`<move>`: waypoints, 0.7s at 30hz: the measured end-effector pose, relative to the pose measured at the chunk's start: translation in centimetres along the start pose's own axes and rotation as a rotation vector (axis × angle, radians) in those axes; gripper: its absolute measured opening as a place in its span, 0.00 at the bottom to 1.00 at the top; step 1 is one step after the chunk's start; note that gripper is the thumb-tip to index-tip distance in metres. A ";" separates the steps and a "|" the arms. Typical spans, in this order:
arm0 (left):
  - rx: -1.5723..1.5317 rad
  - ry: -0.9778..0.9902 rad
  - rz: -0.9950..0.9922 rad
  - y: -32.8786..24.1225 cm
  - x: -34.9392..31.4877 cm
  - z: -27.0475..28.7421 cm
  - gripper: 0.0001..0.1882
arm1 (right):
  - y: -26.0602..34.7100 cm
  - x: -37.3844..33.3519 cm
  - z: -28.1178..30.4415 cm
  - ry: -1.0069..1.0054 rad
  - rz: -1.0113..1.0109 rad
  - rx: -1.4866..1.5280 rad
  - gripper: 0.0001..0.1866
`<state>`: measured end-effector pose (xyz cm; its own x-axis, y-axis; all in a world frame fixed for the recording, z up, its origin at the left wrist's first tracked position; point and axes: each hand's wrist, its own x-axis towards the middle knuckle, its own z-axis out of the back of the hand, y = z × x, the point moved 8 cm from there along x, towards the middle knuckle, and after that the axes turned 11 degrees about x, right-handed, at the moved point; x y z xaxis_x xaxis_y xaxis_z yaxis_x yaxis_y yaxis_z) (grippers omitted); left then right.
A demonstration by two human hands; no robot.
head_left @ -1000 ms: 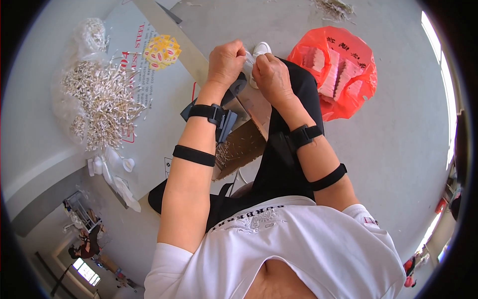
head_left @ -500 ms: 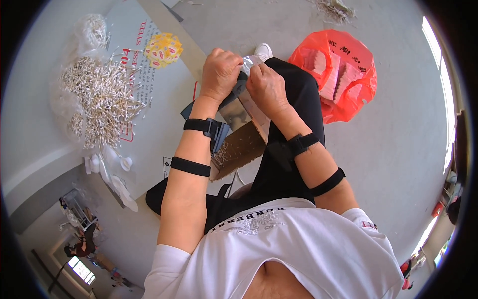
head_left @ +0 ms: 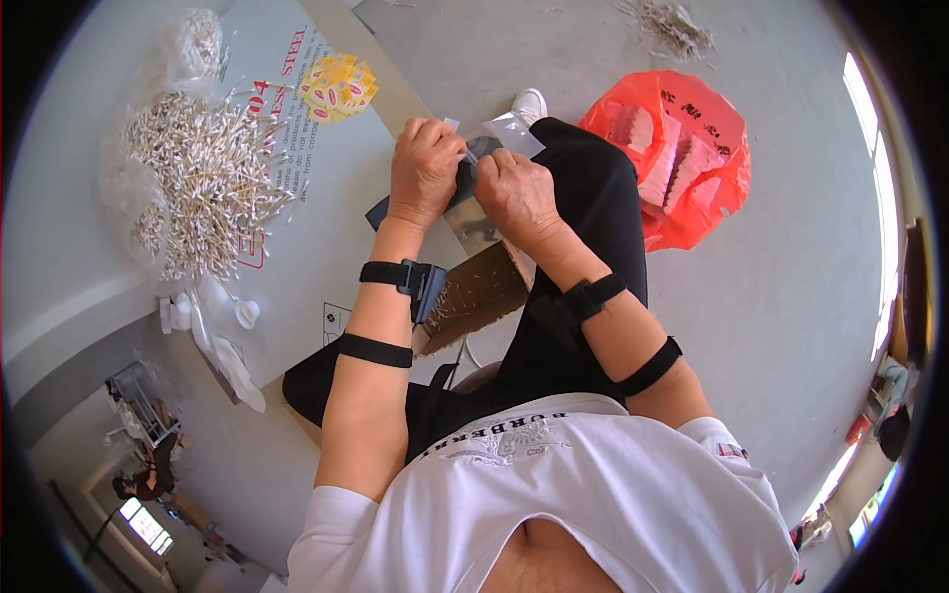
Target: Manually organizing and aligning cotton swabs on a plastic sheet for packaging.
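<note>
My left hand (head_left: 427,170) and my right hand (head_left: 518,198) are close together above my lap, fingers pinched on a clear plastic bag (head_left: 516,130). The bag's shiny film spreads out beyond my right knuckles. Its edge runs between both sets of fingertips, and the rest is hidden by the hands. Below them sits a cardboard box (head_left: 484,287) with a few loose cotton swabs inside. A dark flat-sided thing shows partly behind my wrists; its kind I cannot make out.
On the grey table at left lies a large heap of cotton swabs (head_left: 203,183) by clear plastic bags. Yellow printed slips (head_left: 338,89) are piled near the table's edge. A red plastic bag (head_left: 717,128) holding pink packs stands on the floor at right. Scraps (head_left: 667,28) lie farther off.
Both hands have moved slightly left and down, and their fingertips are closer together. More of the clear bag now shows beyond the right hand.
</note>
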<state>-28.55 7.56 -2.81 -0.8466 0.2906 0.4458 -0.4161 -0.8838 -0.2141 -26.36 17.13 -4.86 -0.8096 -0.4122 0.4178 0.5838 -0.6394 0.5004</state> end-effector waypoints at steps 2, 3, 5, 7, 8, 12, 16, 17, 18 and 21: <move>0.010 0.012 0.020 0.5 -0.5 0.4 0.04 | 0.7 0.1 -0.2 0.010 0.043 0.009 0.03; 0.008 0.055 0.023 0.7 -0.6 0.3 0.04 | 1.3 0.1 -0.2 0.019 0.082 0.017 0.03; 0.002 0.098 0.026 1.3 -0.7 0.4 0.04 | 2.1 0.1 -0.4 0.033 0.102 0.019 0.03; -0.164 0.282 0.230 3.1 -1.2 -0.7 0.04 | 3.1 0.0 -0.7 0.048 0.128 0.025 0.03; -0.164 0.281 0.234 3.1 -1.1 -0.7 0.04 | 3.4 -0.1 -1.2 0.062 0.122 0.025 0.04; -0.195 0.292 0.336 3.6 -0.7 -1.4 0.06 | 3.2 -0.4 -1.9 0.036 0.075 0.050 0.04; -0.075 0.333 0.285 3.4 -0.3 -1.7 0.06 | 2.1 -0.6 -1.5 -0.035 -0.014 0.061 0.05; -0.067 0.336 0.275 3.5 -0.5 -1.6 0.06 | 2.6 -0.6 -1.9 -0.013 0.005 0.074 0.05; -0.069 0.333 0.277 3.7 -0.6 -1.4 0.06 | 3.1 -0.6 -2.3 0.006 0.022 0.083 0.05; -0.056 0.383 0.293 4.6 -1.3 -0.8 0.05 | 4.9 -0.1 -3.8 0.054 0.040 0.082 0.05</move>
<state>-29.68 3.38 -5.06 -0.9877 0.1559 0.0103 -0.1503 -0.9304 -0.3343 -23.64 11.62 -5.38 -0.7865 -0.4721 0.3981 0.6167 -0.5673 0.5457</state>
